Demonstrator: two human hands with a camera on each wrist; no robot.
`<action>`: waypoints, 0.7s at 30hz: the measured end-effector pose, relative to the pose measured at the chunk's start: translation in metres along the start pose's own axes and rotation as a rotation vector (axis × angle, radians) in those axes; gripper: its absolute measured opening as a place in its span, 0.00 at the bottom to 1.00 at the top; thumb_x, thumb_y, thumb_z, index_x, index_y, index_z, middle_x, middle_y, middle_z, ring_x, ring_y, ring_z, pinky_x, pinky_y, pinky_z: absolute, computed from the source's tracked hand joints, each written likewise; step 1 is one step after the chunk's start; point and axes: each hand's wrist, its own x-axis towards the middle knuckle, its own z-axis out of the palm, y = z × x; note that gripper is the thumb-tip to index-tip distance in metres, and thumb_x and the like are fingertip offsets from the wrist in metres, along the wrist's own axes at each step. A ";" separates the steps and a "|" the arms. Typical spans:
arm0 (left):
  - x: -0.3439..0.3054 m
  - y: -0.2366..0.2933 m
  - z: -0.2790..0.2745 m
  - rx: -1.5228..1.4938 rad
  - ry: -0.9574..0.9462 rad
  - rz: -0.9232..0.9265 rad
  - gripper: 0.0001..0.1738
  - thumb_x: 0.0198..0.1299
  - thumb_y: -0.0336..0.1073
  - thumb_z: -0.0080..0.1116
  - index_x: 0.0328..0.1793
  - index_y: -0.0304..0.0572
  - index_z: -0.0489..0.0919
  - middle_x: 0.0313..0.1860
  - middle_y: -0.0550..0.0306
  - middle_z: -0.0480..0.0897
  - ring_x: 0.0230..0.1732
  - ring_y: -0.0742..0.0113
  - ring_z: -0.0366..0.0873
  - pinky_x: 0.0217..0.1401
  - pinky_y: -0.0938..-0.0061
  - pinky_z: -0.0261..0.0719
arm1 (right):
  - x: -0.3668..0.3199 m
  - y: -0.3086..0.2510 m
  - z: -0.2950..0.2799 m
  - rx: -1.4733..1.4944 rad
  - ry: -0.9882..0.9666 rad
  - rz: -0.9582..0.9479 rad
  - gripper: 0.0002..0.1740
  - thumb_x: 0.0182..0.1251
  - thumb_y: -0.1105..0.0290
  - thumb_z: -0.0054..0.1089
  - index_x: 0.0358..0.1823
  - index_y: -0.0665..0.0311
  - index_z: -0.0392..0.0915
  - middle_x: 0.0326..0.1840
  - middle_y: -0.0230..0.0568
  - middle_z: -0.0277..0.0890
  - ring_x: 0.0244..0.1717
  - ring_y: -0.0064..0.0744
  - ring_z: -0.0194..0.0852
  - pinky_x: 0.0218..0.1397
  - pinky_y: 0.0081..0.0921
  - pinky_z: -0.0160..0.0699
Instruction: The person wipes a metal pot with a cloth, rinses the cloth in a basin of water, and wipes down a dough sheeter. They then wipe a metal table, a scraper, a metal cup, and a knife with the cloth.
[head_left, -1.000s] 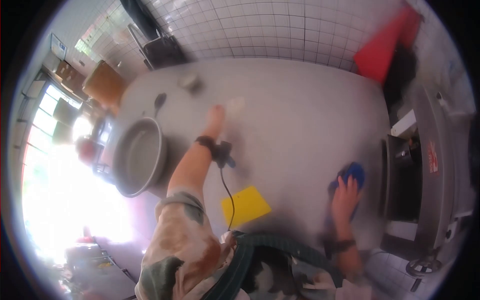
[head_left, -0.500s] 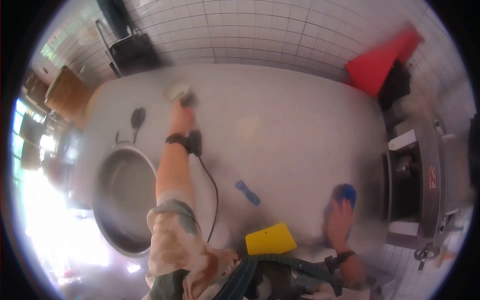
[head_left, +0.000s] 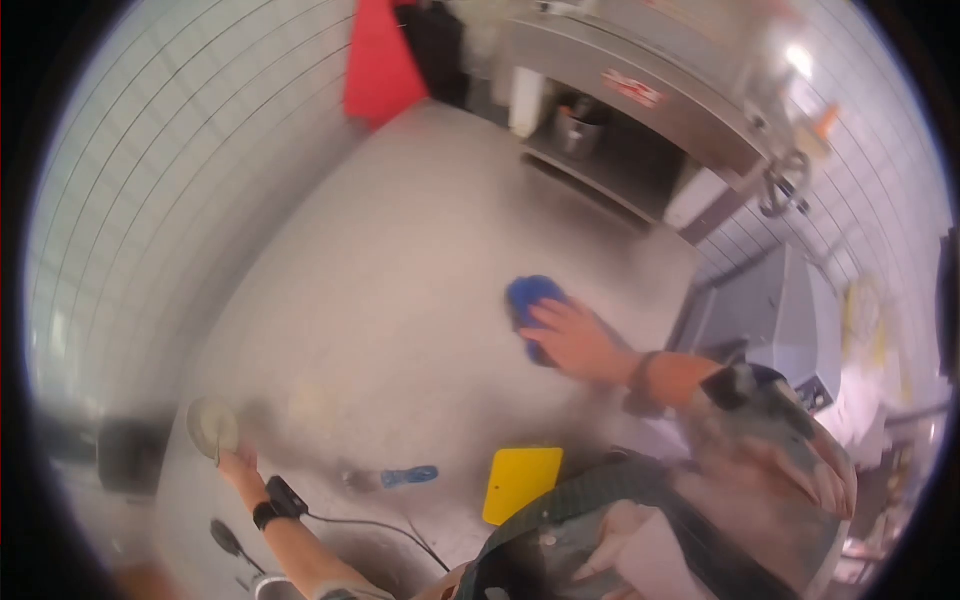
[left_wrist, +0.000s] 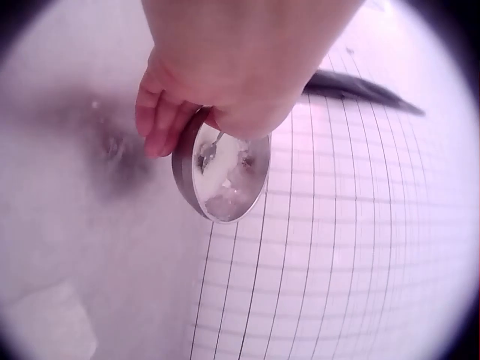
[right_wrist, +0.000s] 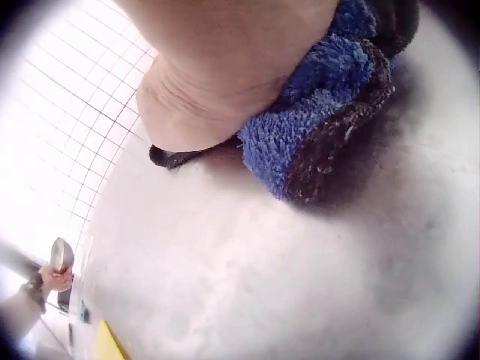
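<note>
My left hand (head_left: 240, 470) pinches the rim of a small round metal bowl (head_left: 212, 428) near the table's left end. In the left wrist view the bowl (left_wrist: 225, 206) is tipped on its side, with whitish residue inside; the thumb lies at its mouth and the fingers behind its wall. My right hand (head_left: 582, 345) holds a bunched blue cloth (head_left: 535, 298) on the metal table (head_left: 400, 240). Up close, the cloth (right_wrist: 315, 97) is fluffy blue on one face and dark on the other.
A blue-handled scraper (head_left: 410, 475) and a yellow plastic sheet (head_left: 522, 482) lie near my body. A dark spoon (head_left: 226, 537) and a pot's rim (head_left: 268, 585) show at the lower left. A steel machine (head_left: 640, 85) borders the far end, beside a red object (head_left: 382, 75).
My left hand reached out to the bowl and now has it by the rim. The head view has swung right. My right hand stays on the cloth.
</note>
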 end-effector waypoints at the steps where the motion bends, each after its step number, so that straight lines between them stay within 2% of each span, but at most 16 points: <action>1: 0.019 -0.013 0.015 0.016 -0.034 -0.001 0.24 0.63 0.42 0.56 0.63 0.41 0.73 0.48 0.51 0.83 0.47 0.59 0.83 0.47 0.63 0.83 | -0.003 0.001 0.000 0.020 0.022 0.005 0.22 0.62 0.69 0.55 0.59 0.48 0.74 0.68 0.40 0.64 0.71 0.42 0.56 0.70 0.53 0.53; 3: 0.069 -0.049 0.029 1.187 -0.354 0.840 0.22 0.65 0.43 0.52 0.61 0.38 0.73 0.45 0.49 0.83 0.43 0.58 0.84 0.44 0.65 0.84 | -0.006 0.005 0.010 0.048 0.047 0.011 0.22 0.61 0.69 0.56 0.59 0.48 0.74 0.69 0.39 0.64 0.71 0.42 0.56 0.70 0.54 0.53; 4: 0.003 -0.031 0.077 0.772 -0.461 0.405 0.22 0.66 0.44 0.50 0.59 0.38 0.74 0.43 0.50 0.83 0.41 0.58 0.84 0.43 0.66 0.84 | -0.008 0.007 0.014 0.067 0.078 -0.009 0.23 0.60 0.69 0.58 0.59 0.48 0.74 0.69 0.38 0.63 0.71 0.42 0.56 0.69 0.54 0.54; 5: -0.071 -0.008 0.130 0.329 -0.388 0.018 0.22 0.66 0.45 0.49 0.58 0.38 0.74 0.42 0.50 0.83 0.39 0.57 0.84 0.42 0.67 0.85 | -0.010 0.009 0.016 0.088 0.110 -0.029 0.23 0.59 0.68 0.59 0.59 0.47 0.74 0.69 0.37 0.63 0.71 0.41 0.56 0.69 0.54 0.54; 6: -0.111 -0.008 0.167 0.389 -0.460 0.042 0.22 0.66 0.48 0.49 0.56 0.38 0.74 0.40 0.50 0.83 0.37 0.60 0.84 0.38 0.69 0.84 | -0.011 0.011 0.018 0.096 0.121 -0.017 0.23 0.59 0.68 0.59 0.59 0.47 0.74 0.69 0.37 0.63 0.71 0.41 0.56 0.69 0.54 0.54; 7: -0.156 -0.009 0.201 0.398 -0.621 0.102 0.23 0.66 0.48 0.48 0.56 0.37 0.74 0.38 0.49 0.83 0.36 0.61 0.84 0.37 0.70 0.84 | -0.012 0.012 0.020 0.109 0.136 -0.031 0.24 0.59 0.68 0.60 0.59 0.47 0.74 0.69 0.37 0.63 0.71 0.41 0.56 0.69 0.53 0.55; 8: -0.172 -0.022 0.233 0.365 -0.779 0.051 0.23 0.66 0.48 0.47 0.56 0.37 0.74 0.37 0.49 0.83 0.35 0.62 0.84 0.36 0.71 0.84 | -0.012 0.013 0.021 0.122 0.150 -0.046 0.24 0.58 0.67 0.62 0.59 0.47 0.74 0.69 0.36 0.63 0.71 0.41 0.56 0.68 0.52 0.55; 9: -0.208 -0.028 0.265 0.411 -0.833 0.076 0.23 0.66 0.47 0.46 0.55 0.35 0.75 0.37 0.48 0.84 0.33 0.63 0.84 0.34 0.73 0.84 | -0.011 0.012 0.021 0.114 0.171 -0.051 0.25 0.57 0.65 0.62 0.59 0.48 0.74 0.68 0.36 0.64 0.71 0.40 0.57 0.68 0.52 0.55; 10: -0.241 -0.041 0.300 0.386 -0.893 0.079 0.22 0.60 0.46 0.48 0.49 0.36 0.79 0.30 0.49 0.83 0.28 0.64 0.83 0.29 0.72 0.83 | -0.012 0.012 0.023 0.124 0.177 -0.049 0.25 0.57 0.65 0.62 0.59 0.48 0.74 0.68 0.36 0.64 0.71 0.40 0.57 0.68 0.52 0.55; 11: -0.278 -0.044 0.329 0.439 -1.037 0.088 0.22 0.61 0.46 0.47 0.49 0.35 0.79 0.30 0.47 0.83 0.29 0.62 0.84 0.29 0.73 0.83 | -0.012 0.012 0.024 0.133 0.186 -0.047 0.24 0.57 0.65 0.62 0.58 0.48 0.75 0.67 0.37 0.66 0.71 0.41 0.58 0.69 0.52 0.55; 13: -0.356 -0.047 0.383 0.523 -1.177 0.024 0.22 0.62 0.45 0.46 0.49 0.33 0.77 0.32 0.45 0.84 0.29 0.61 0.84 0.31 0.73 0.83 | -0.012 0.016 0.024 0.156 0.207 -0.062 0.25 0.56 0.63 0.62 0.58 0.51 0.75 0.66 0.38 0.67 0.69 0.40 0.59 0.69 0.53 0.53; 16: -0.429 -0.078 0.460 0.560 -1.297 -0.051 0.22 0.61 0.43 0.47 0.52 0.32 0.74 0.32 0.43 0.83 0.29 0.59 0.84 0.32 0.72 0.83 | -0.013 0.023 0.026 0.165 0.174 -0.078 0.22 0.57 0.63 0.59 0.54 0.55 0.76 0.65 0.41 0.68 0.71 0.43 0.57 0.68 0.56 0.54; 17: -0.446 -0.090 0.485 0.586 -1.375 -0.097 0.22 0.61 0.43 0.47 0.53 0.31 0.73 0.32 0.42 0.83 0.30 0.58 0.84 0.32 0.71 0.83 | -0.015 0.024 0.035 0.194 0.177 -0.074 0.17 0.58 0.63 0.55 0.48 0.59 0.76 0.60 0.44 0.71 0.69 0.44 0.59 0.66 0.58 0.56; 18: -0.464 -0.101 0.506 0.589 -1.387 -0.121 0.22 0.61 0.42 0.48 0.54 0.30 0.72 0.32 0.42 0.83 0.30 0.57 0.84 0.31 0.71 0.83 | -0.017 0.022 0.041 0.202 0.175 -0.088 0.17 0.58 0.63 0.55 0.48 0.59 0.76 0.60 0.44 0.71 0.69 0.44 0.59 0.66 0.58 0.56; 20: -0.500 -0.120 0.533 0.534 -1.424 -0.118 0.23 0.62 0.43 0.48 0.54 0.29 0.71 0.31 0.41 0.82 0.29 0.55 0.84 0.29 0.70 0.83 | -0.021 0.022 0.050 0.181 0.058 -0.092 0.13 0.58 0.64 0.53 0.43 0.58 0.74 0.53 0.45 0.71 0.65 0.44 0.62 0.62 0.49 0.61; 21: -0.514 -0.129 0.542 0.478 -1.437 -0.087 0.23 0.63 0.43 0.49 0.53 0.29 0.71 0.30 0.41 0.82 0.28 0.54 0.84 0.28 0.69 0.83 | -0.019 0.028 0.059 0.007 0.035 -0.184 0.19 0.60 0.60 0.53 0.51 0.59 0.74 0.63 0.45 0.67 0.68 0.46 0.59 0.66 0.47 0.58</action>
